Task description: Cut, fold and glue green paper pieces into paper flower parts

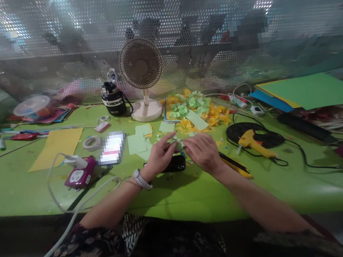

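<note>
My left hand [161, 153], with a pale smartwatch on its wrist, and my right hand [203, 151] meet above the middle of the green table. Between their fingertips is a small piece of light green paper [179, 145], partly hidden by the fingers. Both hands are closed in a pinch on it. Below them lies a dark, shiny flat object [176, 164]. Beside my right wrist rests a yellow and black tool [238, 168], partly covered. Light green paper squares [136, 143] lie left of the hands; beyond is a pile of green and yellow folded paper pieces [192, 104].
A fan [146, 110] and a black bottle [114, 100] stand at the back. On the right are a yellow glue gun [255, 142], its cable and green sheets [314, 88]. Left are a phone [112, 148], a tape roll [91, 143], a purple power socket [81, 174] and yellow paper [57, 147].
</note>
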`<state>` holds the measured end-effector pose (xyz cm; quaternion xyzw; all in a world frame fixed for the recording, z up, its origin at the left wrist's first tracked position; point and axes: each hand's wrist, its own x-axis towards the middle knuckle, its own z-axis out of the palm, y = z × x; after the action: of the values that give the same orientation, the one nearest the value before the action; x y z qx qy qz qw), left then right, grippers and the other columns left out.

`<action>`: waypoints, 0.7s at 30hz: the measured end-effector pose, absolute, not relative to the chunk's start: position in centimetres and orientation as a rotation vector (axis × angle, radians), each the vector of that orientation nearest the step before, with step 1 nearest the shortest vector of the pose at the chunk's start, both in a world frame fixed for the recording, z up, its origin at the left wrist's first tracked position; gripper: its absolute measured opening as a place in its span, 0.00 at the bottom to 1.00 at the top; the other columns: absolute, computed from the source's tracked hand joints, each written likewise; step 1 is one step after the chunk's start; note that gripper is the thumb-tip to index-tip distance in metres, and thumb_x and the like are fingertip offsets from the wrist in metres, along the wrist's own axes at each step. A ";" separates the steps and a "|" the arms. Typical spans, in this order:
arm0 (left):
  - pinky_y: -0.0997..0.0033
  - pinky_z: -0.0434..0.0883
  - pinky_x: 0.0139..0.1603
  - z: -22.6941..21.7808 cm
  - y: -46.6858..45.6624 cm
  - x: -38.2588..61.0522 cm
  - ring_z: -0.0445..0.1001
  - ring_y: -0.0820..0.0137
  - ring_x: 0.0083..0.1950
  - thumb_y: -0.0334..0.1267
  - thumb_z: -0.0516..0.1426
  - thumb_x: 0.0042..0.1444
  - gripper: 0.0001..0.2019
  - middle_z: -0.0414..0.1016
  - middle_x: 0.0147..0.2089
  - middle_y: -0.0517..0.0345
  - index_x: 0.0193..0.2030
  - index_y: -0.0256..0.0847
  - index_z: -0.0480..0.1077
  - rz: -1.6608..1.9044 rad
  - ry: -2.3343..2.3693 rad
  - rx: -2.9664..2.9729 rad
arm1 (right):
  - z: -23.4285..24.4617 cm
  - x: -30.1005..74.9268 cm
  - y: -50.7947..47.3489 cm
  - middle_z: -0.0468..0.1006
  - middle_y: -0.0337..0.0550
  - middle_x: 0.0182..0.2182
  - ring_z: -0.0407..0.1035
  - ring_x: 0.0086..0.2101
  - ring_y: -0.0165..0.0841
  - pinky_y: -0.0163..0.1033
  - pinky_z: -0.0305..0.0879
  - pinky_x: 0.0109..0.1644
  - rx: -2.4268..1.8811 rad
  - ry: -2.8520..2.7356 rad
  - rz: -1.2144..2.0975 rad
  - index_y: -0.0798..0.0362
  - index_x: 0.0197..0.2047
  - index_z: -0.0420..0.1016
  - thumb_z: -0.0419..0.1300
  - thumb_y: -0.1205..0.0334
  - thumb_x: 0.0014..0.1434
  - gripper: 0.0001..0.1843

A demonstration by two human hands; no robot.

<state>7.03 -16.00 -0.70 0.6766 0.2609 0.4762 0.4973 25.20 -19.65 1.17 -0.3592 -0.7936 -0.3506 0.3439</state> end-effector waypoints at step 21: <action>0.68 0.78 0.42 0.2 -16.4 7.1 0.68 0.78 0.25 0.46 0.59 0.61 0.32 0.63 0.20 0.71 0.68 0.35 0.59 1.157 0.650 1.536 | 0.7 25.4 -19.6 0.82 0.50 0.45 0.74 0.44 0.39 0.46 0.68 0.51 -0.879 -2.103 -0.833 0.54 0.57 0.75 0.58 0.70 0.63 0.19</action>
<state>7.14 -16.44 0.22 0.6429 0.2718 0.4840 0.5277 25.41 -19.57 0.69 -0.3393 -0.8117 -0.3216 0.3500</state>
